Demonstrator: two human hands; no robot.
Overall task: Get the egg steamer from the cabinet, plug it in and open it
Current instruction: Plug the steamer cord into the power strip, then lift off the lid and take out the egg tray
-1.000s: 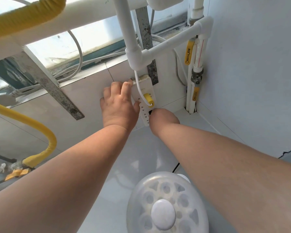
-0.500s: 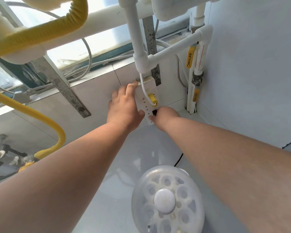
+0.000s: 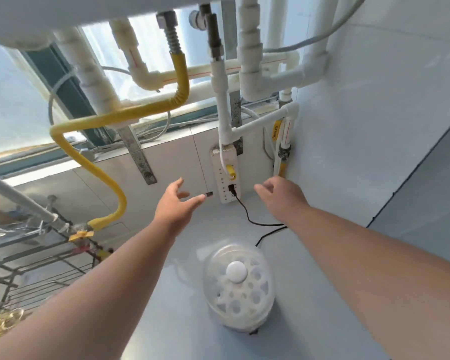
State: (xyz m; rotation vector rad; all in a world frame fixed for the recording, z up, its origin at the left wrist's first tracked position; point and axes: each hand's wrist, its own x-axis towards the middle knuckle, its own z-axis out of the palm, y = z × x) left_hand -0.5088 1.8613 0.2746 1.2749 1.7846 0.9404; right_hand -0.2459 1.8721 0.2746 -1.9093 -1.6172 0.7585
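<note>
Left hand (image 3: 176, 203) is spread wide open with the fingers loose, holding nothing and touching nothing, and over to its right the right hand (image 3: 281, 194) is loosely half open and empty too. Half a second back both were pressed up against the power strip (image 3: 225, 175) on the wall, now they've come off it and hang just either side of it, with the black plug (image 3: 231, 189) seated in a lower socket and its cord (image 3: 257, 224) trailing down below the right hand. The egg steamer (image 3: 238, 284) sits on the counter (image 3: 166, 320) below and between both hands, clear lid on, white egg tray showing inside.
</note>
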